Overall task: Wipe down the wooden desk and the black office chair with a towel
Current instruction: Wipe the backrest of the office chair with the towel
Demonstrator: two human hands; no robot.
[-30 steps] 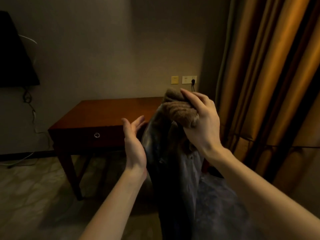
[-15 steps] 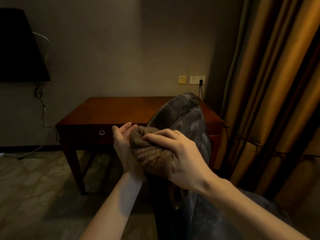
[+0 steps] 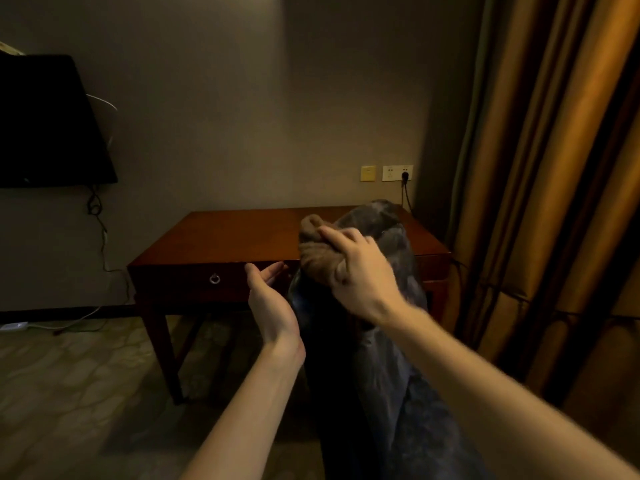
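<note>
My right hand (image 3: 360, 271) grips a bunched brown towel (image 3: 317, 256) and presses it against the upper left side of the black office chair's backrest (image 3: 388, 306). The chair stands close in front of me, its back rising in front of the wooden desk (image 3: 235, 233). My left hand (image 3: 268, 299) is open, palm turned toward the chair's left edge, just below and left of the towel, holding nothing. The desk has a drawer with a ring pull (image 3: 214, 278). The chair's seat and base are hidden.
Heavy golden curtains (image 3: 554, 202) hang at the right, close to the chair. A dark screen (image 3: 45, 123) is mounted on the wall at left, with cables (image 3: 100, 233) trailing to the floor. Wall sockets (image 3: 397, 172) with a plugged cord sit above the desk.
My right hand with the towel went down the chair back, then came up again toward the top. My left hand stayed open beside the chair's left edge.
</note>
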